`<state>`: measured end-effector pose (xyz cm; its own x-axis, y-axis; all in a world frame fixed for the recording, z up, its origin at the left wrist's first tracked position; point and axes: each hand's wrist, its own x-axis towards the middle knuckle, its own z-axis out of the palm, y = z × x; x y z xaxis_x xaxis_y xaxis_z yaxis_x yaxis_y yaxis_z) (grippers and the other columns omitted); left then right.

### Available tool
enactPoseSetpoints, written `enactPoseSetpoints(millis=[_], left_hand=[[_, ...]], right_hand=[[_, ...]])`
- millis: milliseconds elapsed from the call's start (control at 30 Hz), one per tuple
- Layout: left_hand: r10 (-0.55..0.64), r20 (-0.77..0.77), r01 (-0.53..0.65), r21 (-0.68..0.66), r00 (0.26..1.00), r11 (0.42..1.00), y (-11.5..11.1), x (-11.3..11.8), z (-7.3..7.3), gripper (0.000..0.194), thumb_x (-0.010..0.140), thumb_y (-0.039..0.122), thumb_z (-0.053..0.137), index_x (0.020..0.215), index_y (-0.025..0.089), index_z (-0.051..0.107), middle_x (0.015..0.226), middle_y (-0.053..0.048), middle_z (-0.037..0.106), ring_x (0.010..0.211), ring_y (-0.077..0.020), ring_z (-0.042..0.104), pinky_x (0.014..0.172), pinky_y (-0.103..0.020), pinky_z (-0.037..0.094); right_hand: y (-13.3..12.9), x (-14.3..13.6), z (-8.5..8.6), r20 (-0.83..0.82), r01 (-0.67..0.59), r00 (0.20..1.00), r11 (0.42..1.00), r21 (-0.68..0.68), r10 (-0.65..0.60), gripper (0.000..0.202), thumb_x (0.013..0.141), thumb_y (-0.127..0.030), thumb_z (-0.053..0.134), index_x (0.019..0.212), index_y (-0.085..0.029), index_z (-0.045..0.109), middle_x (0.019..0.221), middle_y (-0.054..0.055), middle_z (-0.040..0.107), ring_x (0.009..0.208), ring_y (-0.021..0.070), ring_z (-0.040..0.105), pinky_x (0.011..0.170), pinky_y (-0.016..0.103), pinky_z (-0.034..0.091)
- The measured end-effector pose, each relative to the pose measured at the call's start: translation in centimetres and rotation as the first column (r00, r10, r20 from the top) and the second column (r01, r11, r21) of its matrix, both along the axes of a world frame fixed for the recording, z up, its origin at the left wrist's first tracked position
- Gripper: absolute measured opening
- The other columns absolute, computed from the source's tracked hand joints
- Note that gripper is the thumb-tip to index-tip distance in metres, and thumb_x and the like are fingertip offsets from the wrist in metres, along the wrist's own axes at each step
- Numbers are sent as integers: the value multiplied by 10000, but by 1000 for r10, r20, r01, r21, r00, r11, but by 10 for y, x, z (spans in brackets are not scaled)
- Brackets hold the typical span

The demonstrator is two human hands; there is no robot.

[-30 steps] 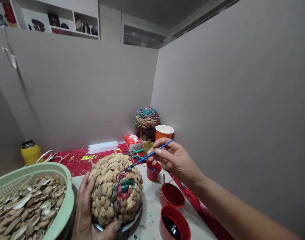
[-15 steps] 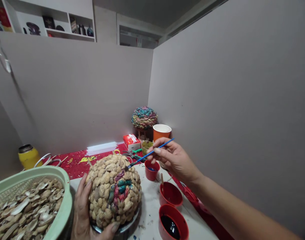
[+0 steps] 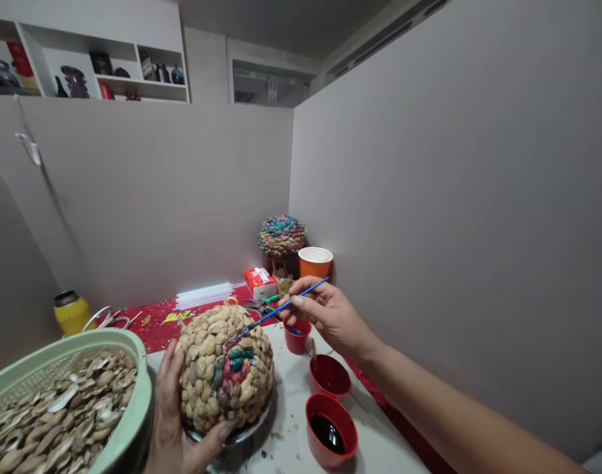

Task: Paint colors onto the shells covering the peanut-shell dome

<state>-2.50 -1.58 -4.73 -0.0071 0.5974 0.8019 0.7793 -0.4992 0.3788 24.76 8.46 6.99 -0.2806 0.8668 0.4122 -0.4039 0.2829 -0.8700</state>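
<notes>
A dome covered in peanut shells [image 3: 206, 368] rests on a shiny metal dish [image 3: 251, 431]. Most of its shells are bare tan; a patch at the front is painted teal, pink and purple. Around the dome's left and lower side curves my left hand [image 3: 175, 421], thumb at the bottom edge. My right hand [image 3: 330, 319] pinches a thin blue paintbrush [image 3: 271, 315], its bristles touching a purple shell above the teal ones. Below that hand stand red cups: one with blue liquid [image 3: 297, 342], one with a stick [image 3: 330, 388], one with dark liquid [image 3: 349, 444].
At left, a green basket [image 3: 141, 388] holds empty shells. Behind are a yellow bottle [image 3: 72, 315], clear sticks [image 3: 204, 296], a red-white box [image 3: 261, 283], pliers [image 3: 256, 305], an orange cup [image 3: 315, 264] and a coloured shell dome [image 3: 281, 237]. Grey partitions [image 3: 429, 217] enclose the table.
The brush tip has moved left and slightly down across the dome onto the purple shell, my right hand moving with it. My left hand keeps its hold. The view has shifted slightly.
</notes>
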Motion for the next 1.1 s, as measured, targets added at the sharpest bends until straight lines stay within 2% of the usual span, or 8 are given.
enactPoseSetpoints(millis=[233,367,467,533,600,667,933,1100], left_hand=[[-14,-20,15,56,1000,998,2,1,4,934,807,373,702,1566,228,177,1576,-196,309,1467,-396,293,1139,-655,310],[-46,-20,47,70,999,996,5,3,11,940,794,371,717,1561,233,191,1574,-194,313,1468,-389,288,1157,-657,264],[-63,-18,64,73,998,995,5,3,15,953,788,362,726,1562,239,184,1583,-185,305,1475,-383,273,1167,-647,250],[-65,-18,66,83,998,994,5,2,15,957,786,357,728,1563,238,182,1584,-186,305,1476,-384,272,1168,-644,250],[-59,-13,60,89,998,994,6,2,14,947,793,354,720,1564,230,183,1580,-195,308,1474,-389,274,1164,-648,253],[-51,-10,52,93,999,994,7,2,13,939,797,355,714,1563,221,188,1574,-205,314,1470,-396,280,1158,-655,259],[-43,-2,43,91,999,995,9,2,9,960,791,395,721,1564,239,173,1583,-204,291,1468,-395,284,1149,-657,276],[-51,8,50,105,999,993,11,3,9,973,790,418,718,1565,276,147,1591,-184,275,1466,-394,287,1141,-645,299]], right_hand=[[-25,28,17,-12,134,991,991,17,-134,337,692,-385,865,847,-198,631,718,2,752,627,144,725,600,254,586],[-48,61,24,128,330,931,938,101,-342,314,716,-397,840,855,-202,638,712,14,752,645,153,717,602,269,574],[-65,80,20,281,402,850,893,201,-446,243,768,-374,784,857,-206,632,739,23,745,669,162,703,623,289,567],[-72,85,13,416,383,770,872,304,-484,172,831,-362,697,864,-211,623,774,30,744,692,172,694,656,312,565],[-75,85,5,548,335,643,840,427,-535,137,888,-343,590,878,-211,622,822,41,746,734,178,684,698,322,554],[-74,82,-3,608,299,563,824,481,-559,122,892,-302,551,878,-208,628,834,40,741,738,181,663,713,326,536],[-59,62,-28,769,197,359,848,492,-529,109,829,-190,548,850,-218,651,758,26,703,670,185,616,686,310,466],[-62,53,-32,795,195,295,848,493,-530,126,828,-188,544,837,-212,667,739,24,710,659,184,631,659,288,473]])
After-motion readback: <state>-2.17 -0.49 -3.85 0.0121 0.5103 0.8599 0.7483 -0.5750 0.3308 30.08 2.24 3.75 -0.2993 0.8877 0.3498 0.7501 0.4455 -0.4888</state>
